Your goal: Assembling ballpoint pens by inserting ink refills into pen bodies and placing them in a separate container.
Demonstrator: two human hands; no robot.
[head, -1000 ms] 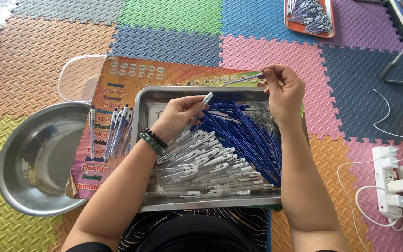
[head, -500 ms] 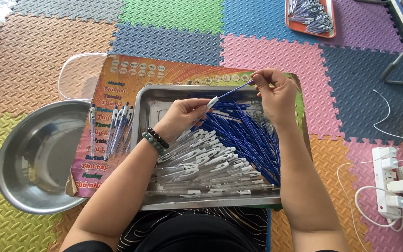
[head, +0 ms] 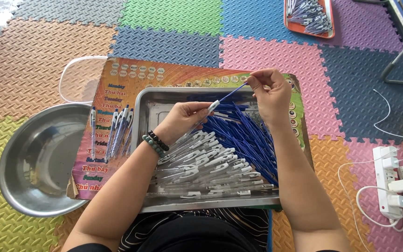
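Note:
My left hand point(head: 183, 119) grips a clear pen barrel point(head: 208, 108) with a white clip, over the metal tray point(head: 145, 116). My right hand point(head: 269, 93) pinches the far end of a thin blue refill point(head: 233, 93), whose near end meets the barrel's opening. Below in the tray lie a pile of clear barrels with white clips point(head: 201, 168) and a heap of blue refills point(head: 248, 135). Several finished pens point(head: 115, 130) lie on the colourful board left of the tray.
A round steel bowl point(head: 33, 163) sits at the left on the foam mats. An orange tray of pens point(head: 309, 16) lies at the top right. A white power strip point(head: 388, 186) with plugs and cables is at the right edge.
My right hand has brought the blue refill down and left from above the tray, so that its tip now meets the barrel in my left hand, which has risen slightly.

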